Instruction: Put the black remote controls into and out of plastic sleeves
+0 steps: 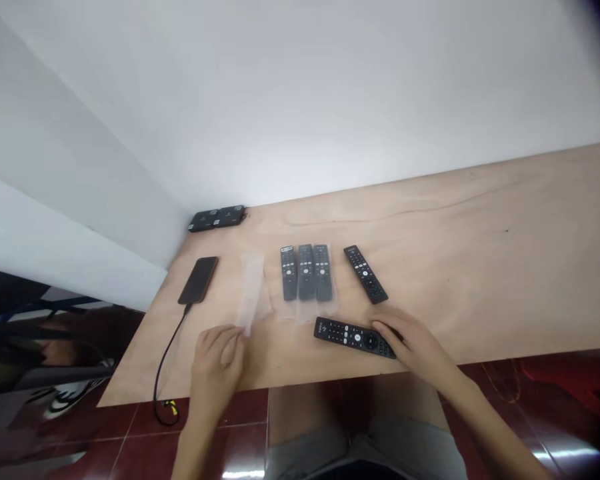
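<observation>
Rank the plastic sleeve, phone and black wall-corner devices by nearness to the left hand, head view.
1. Plastic sleeve: touching the left hand, ahead of it.
2. Phone: ahead, leftward.
3. Black devices: farthest, at the wall corner.

The plywood table [430, 227] stretches out ahead of both hands. Under the right hand [413, 340] lies a black remote [353, 338], crosswise near the table's front edge. Just beyond that hand, a second remote [365, 274] lies at a slant. Three more remotes [306, 272] sit side by side on clear plastic [326, 310], between and beyond the two hands. A frosted plastic strip [253, 287] reaches from the left hand [216, 367] toward the far edge. Beyond that hand and to its left lies a phone [198, 280], with a black cable [170, 347] running over the front edge. Two black boxes [217, 218] sit together in the far corner.
</observation>
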### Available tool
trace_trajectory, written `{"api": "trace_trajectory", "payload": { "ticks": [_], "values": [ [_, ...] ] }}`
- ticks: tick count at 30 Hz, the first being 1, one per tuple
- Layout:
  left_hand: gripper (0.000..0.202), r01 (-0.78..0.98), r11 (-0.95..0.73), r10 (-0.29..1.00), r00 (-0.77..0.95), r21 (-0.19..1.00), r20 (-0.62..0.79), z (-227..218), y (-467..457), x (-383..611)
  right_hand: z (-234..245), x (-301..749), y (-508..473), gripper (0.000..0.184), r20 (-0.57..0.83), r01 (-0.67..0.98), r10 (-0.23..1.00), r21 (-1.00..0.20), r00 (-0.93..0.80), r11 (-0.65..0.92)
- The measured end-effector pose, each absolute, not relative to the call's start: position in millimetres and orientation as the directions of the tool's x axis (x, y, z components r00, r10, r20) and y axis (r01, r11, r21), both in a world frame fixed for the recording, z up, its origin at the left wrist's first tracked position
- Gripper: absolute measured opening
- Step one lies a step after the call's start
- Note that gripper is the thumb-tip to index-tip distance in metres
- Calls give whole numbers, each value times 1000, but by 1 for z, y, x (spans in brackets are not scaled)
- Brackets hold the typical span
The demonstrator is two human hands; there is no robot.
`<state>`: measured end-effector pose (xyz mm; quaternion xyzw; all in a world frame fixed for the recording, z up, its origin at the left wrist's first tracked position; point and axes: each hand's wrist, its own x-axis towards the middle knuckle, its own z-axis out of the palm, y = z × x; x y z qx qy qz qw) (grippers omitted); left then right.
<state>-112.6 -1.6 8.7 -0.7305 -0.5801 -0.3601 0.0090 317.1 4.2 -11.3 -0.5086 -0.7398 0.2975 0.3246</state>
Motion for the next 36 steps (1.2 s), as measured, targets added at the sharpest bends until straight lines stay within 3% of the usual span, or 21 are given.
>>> {"api": "trace_trajectory", "payload": {
  "ticks": [2, 6, 10, 18, 23, 31, 36],
  "values": [
    [12, 792, -325, 863, 25, 517, 505, 15, -13, -83, -12, 322, 5, 32, 203, 598, 939, -729, -277, 334],
    [16, 661, -330, 924, 82, 674, 373, 9, -29, -24, -13, 328, 5, 61, 226, 615, 878, -640, -422, 460],
    [20, 607, -271, 949, 41, 747, 311, -10, -35, 16, -13, 340, 4, 45, 248, 559, 856, -669, -453, 490],
    [17, 565, -250, 956, 17, 786, 292, -16, -27, 39, 5, 375, -3, 31, 144, 438, 871, -818, -470, 372],
    [20, 556, -260, 959, 56, 789, 277, -19, -23, 44, 3, 373, -1, 41, 191, 394, 830, -810, -524, 435],
    [24, 535, -233, 970, 184, 812, 157, -9, -25, 50, 2, 370, -1, 37, 203, 426, 831, -781, -517, 456],
    [39, 540, -293, 932, 344, 789, 111, 10, -20, 43, -2, 368, -2, 43, 187, 472, 853, -766, -487, 437]
  ]
}}
